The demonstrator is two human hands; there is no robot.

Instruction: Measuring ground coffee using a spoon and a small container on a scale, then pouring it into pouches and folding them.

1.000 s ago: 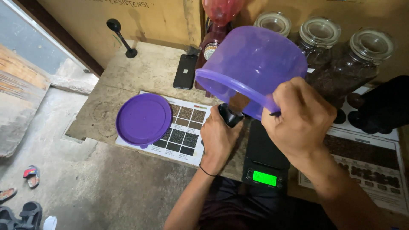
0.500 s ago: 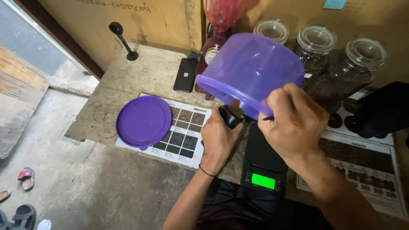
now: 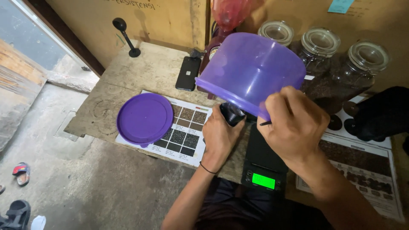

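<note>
Hands first: right hand [image 3: 294, 123] is clamped on the rim of one purple tub [image 3: 251, 70], fingers curled over the near edge, tub lifted off the table and tipped with its mouth facing down and toward me. Left hand [image 3: 220, 136] is closed around one small black cup [image 3: 232, 114], which sits right under the tub's low edge, between the two hands. Can't see inside either one.

Count on the table [image 3: 128, 76]:
- One purple lid [image 3: 145, 119], lying flat on the left part of a chart, well apart from the tub.
- Two charts: one with a grid of dark and brown sample squares [image 3: 183, 132] under the lid and my left hand, one at the right [image 3: 366, 170] with rows of dark samples.
- One black scale [image 3: 264, 166], just under my right hand, green display lit at its near edge.
- One black phone [image 3: 188, 73], face down, beyond the first chart.
- Three glass jars [image 3: 362, 68] in a row behind the tub, clamp lids on, dark contents showing in the two right ones; left jar is mostly hidden by the tub.
- One red machine [image 3: 226, 17] behind the tub, partly hidden.
- One black tamper [image 3: 128, 38], upright at the far left corner.
- One black thing [image 3: 379, 115] at the right edge, can't tell what.

Floor at lower left: two sandals [image 3: 17, 191].
</note>
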